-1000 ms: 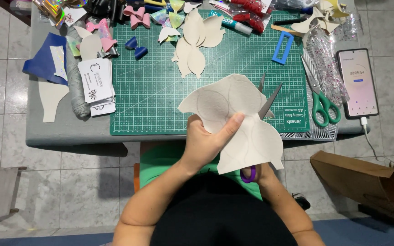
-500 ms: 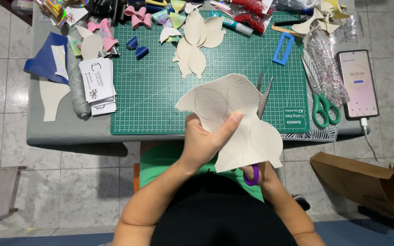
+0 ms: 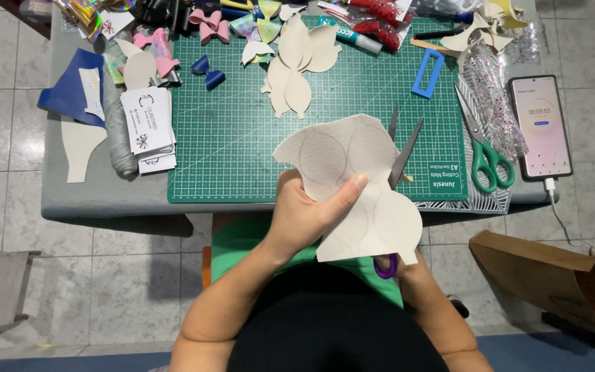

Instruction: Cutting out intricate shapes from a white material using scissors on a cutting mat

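Left hand: left hand (image 3: 306,219) closed in a pinch on the cream sheet (image 3: 352,186), thumb laid across its face, fingers behind it.
Cream sheet: pale stiff material with rounded lobes and faint traced curves, held up over the near edge of the cutting mat (image 3: 242,138), just above the lap.
Right hand: right hand (image 3: 408,270) mostly hidden beneath the sheet; closed around the purple handles of the scissors (image 3: 397,162), though how tightly I cannot tell.
Scissors: blades parted in a narrow V, rising past the sheet's right edge, points toward the far side of the table.
Cutting mat: green, gridded, on a grey table (image 3: 91,196).
Cut shapes: cream petal pieces (image 3: 297,65) lying together on the far part of the mat.
Bows: small pink bow (image 3: 211,24) and dark blue bow (image 3: 208,72) near the mat's far left corner.
Blue frame: rectangular blue template (image 3: 428,73), right part of the mat.
Spare scissors: green-handled scissors (image 3: 487,155) at the mat's right edge.
Phone: phone (image 3: 540,127), screen lit, cable plugged in, at the table's right end.
Cards: stack of white cards (image 3: 148,127) left of the mat, beside a grey roll (image 3: 115,124).
Floor: brown cardboard box (image 3: 545,279), lower right.
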